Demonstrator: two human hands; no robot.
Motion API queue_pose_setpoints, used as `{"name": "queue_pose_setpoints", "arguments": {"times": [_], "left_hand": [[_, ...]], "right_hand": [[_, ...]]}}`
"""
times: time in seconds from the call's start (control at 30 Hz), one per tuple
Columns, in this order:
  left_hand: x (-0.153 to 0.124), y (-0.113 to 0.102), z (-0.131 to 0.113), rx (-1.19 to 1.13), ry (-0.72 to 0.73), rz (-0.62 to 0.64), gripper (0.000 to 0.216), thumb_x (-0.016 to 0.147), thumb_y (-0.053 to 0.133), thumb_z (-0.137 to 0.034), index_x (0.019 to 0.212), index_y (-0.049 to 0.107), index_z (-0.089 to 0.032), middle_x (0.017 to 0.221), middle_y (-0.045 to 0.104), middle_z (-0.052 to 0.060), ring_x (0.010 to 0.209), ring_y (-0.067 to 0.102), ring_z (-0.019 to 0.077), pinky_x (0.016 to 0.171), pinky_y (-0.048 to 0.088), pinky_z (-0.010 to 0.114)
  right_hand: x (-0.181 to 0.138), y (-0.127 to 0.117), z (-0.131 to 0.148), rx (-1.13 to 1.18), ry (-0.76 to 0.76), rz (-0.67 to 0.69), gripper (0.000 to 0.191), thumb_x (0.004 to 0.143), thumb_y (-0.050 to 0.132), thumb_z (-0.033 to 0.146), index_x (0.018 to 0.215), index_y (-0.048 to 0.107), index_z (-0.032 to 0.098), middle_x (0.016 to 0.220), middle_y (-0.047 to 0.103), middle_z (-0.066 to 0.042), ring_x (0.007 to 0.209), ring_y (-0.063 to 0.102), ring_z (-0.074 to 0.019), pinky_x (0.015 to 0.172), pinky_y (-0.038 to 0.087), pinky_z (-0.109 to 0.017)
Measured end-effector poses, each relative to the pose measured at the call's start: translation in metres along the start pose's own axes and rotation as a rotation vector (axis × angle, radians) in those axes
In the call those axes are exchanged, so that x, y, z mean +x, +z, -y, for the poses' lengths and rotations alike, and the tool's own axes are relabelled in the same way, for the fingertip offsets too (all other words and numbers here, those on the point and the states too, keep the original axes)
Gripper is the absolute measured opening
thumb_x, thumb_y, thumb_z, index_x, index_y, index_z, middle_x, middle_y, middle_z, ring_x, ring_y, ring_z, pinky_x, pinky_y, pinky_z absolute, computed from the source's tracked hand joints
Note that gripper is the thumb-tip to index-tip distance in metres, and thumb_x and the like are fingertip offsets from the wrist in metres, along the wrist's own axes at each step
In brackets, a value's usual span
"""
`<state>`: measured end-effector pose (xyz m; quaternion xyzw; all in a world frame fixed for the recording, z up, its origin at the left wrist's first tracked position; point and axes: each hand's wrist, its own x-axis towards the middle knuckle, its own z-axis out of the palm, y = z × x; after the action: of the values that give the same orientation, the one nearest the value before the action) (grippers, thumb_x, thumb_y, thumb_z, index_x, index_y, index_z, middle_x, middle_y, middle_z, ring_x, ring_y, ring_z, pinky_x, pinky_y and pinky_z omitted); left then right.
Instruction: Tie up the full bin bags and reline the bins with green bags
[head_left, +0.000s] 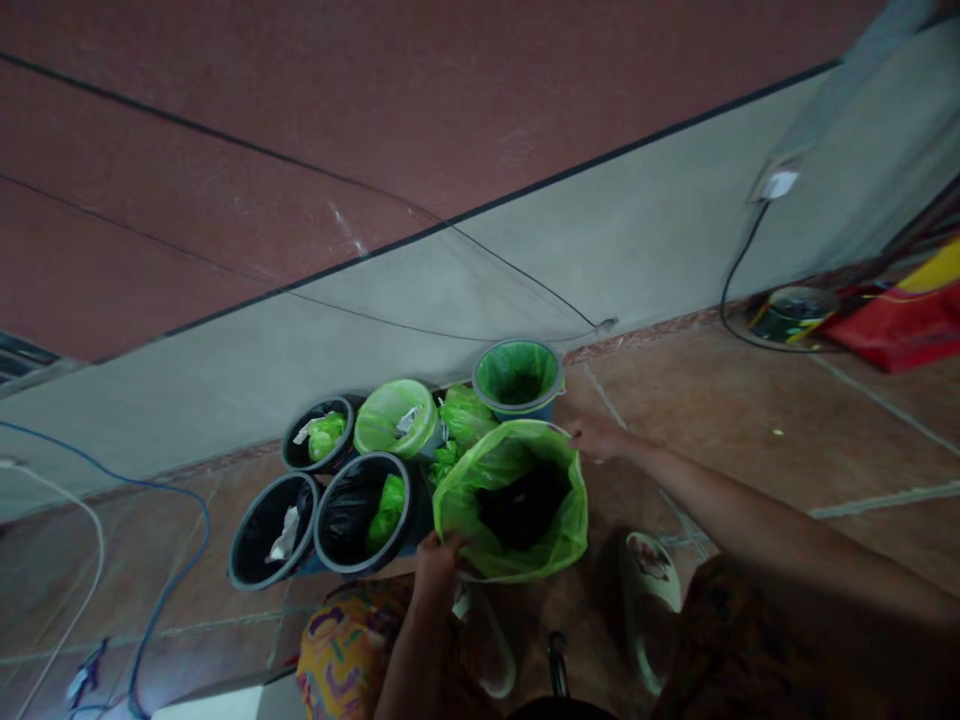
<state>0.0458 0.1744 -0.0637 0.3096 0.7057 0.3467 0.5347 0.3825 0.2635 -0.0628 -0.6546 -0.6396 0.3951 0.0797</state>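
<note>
In front of me stands a trash bin lined with a light green bin liner (466, 480), which is folded over its rim; the bottom inside looks dark. My left hand (442, 557) is closed on the liner at the near left of the rim. On the far right side of the rim, my right hand (598, 440) also grips the liner, its fingertips partly hidden. Just behind is a bin with a green liner (517, 375). A bulging green plastic bag (466, 415) lies between the bins.
To the left stand several lined bins, among them a black-lined bin (341, 515) and a pale green-lined bin (375, 425), with crumpled bags or paper inside. A blue cable (204, 540) crosses the tiled floor. A tin (793, 312) and a red bag (904, 325) sit right, by the wall.
</note>
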Motion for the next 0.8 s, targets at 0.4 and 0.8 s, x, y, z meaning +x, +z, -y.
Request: {"name": "queue_pose_setpoints", "arguments": {"times": [0.4, 0.8], "left_hand": [[-0.019, -0.02, -0.001, -0.248, -0.158, 0.031, 0.021, 0.063, 0.078, -0.022, 0.077, 0.065, -0.012, 0.06, 0.062, 0.0, 0.039, 0.046, 0.0052, 0.039, 0.038, 0.018], [-0.017, 0.009, -0.001, -0.222, -0.042, 0.032, 0.027, 0.053, 0.078, -0.03, 0.068, 0.063, -0.013, 0.05, 0.052, -0.006, 0.04, 0.042, 0.004, 0.042, 0.033, 0.017]], "right_hand": [[-0.015, 0.026, 0.022, 0.003, 0.297, 0.296, 0.009, 0.072, 0.069, 0.013, 0.065, 0.063, 0.012, 0.046, 0.054, 0.0, 0.045, 0.056, -0.0128, 0.047, 0.048, -0.023], [-0.028, -0.005, 0.038, 0.208, 0.103, 0.211, 0.007, 0.066, 0.067, 0.013, 0.065, 0.06, 0.015, 0.052, 0.062, -0.001, 0.043, 0.057, -0.0125, 0.044, 0.047, -0.023]]}}
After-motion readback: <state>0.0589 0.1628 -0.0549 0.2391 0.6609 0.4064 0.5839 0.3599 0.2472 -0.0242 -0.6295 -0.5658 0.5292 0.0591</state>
